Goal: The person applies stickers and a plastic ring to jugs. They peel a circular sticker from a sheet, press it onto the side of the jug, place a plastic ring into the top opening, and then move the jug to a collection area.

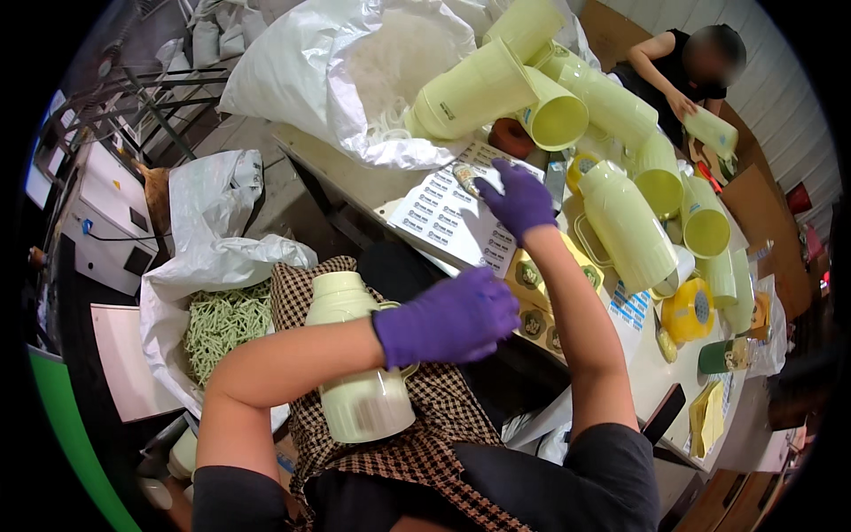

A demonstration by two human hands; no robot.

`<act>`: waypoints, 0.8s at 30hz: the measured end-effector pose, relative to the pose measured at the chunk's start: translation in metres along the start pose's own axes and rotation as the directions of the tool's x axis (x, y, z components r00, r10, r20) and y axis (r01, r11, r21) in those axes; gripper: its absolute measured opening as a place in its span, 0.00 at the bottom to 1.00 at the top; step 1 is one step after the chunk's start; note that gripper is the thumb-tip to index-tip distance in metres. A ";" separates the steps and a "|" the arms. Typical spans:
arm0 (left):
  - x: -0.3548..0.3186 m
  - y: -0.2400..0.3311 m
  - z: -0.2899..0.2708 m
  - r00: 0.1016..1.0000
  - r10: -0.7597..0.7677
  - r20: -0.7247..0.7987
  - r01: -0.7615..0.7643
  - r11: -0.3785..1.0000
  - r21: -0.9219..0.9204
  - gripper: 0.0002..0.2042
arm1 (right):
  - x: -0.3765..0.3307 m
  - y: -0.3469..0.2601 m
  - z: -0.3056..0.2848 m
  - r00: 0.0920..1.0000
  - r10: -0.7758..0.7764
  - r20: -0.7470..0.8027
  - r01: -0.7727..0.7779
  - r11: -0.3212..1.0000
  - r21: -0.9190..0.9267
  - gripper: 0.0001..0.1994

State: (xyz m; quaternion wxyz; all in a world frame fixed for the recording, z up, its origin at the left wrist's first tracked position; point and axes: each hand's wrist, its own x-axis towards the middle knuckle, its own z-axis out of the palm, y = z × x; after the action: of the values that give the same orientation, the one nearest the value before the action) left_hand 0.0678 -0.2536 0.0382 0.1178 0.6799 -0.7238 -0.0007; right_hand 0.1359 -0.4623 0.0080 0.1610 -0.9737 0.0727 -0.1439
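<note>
A pale green thermos jug (pixel 365 399) lies across my lap on a checked apron, beneath my left forearm. My left hand (pixel 452 319), in a purple glove, is in front of the jug near a sheet of round stickers (pixel 534 324); its fingers are blurred. Over the table, my right hand (pixel 519 199), also gloved in purple, reaches above white label sheets (pixel 443 213) with thumb and fingers apart. Close to its fingertips is a small crumpled roll-like thing (pixel 465 180). Beside that hand, another pale green jug with a handle (pixel 625 226) lies tilted.
A white sack (pixel 284 75) holding pale rings stands at the back. Several pale green jug shells (pixel 474 89) are piled right of it. Yellow tape (pixel 688 310) sits at the right. A sack of green strips (pixel 229 328) is at my left. A co-worker (pixel 678 75) holds a shell.
</note>
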 end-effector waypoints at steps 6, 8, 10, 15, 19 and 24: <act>-0.003 0.026 0.019 0.997 0.078 0.000 -0.078 0.990 -0.115 0.13 | 0.041 -0.023 0.023 0.921 0.009 0.389 0.098 0.962 -0.254 0.21; -0.022 0.023 0.019 0.998 0.034 0.049 -0.028 0.992 -0.123 0.14 | 0.026 -0.021 0.014 0.935 -0.135 0.329 0.206 0.960 -0.190 0.18; -0.034 0.017 0.018 0.999 0.020 0.041 -0.015 0.991 -0.132 0.14 | -0.018 -0.007 -0.022 0.959 -0.230 0.164 0.243 0.968 -0.059 0.13; -0.005 0.010 0.011 0.999 0.048 0.025 -0.044 0.992 -0.114 0.18 | -0.151 0.092 -0.061 0.941 -0.244 -0.234 0.231 0.969 -0.084 0.16; 0.052 0.001 0.040 0.999 0.031 -0.016 -0.031 0.999 0.033 0.21 | -0.204 0.142 -0.040 0.984 -0.157 -0.081 0.139 0.972 -0.189 0.26; 0.099 -0.010 0.075 0.995 -0.067 0.078 0.060 0.995 0.080 0.24 | -0.215 0.137 -0.057 0.995 0.085 -0.061 -0.084 0.996 0.016 0.26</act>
State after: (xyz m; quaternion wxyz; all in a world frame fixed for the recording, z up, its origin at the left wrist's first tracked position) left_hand 0.0596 -0.3635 -0.0199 0.0623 0.7061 -0.7054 -0.0037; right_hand -0.0987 -0.5676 -0.0411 0.1712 -0.9637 0.1177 -0.1674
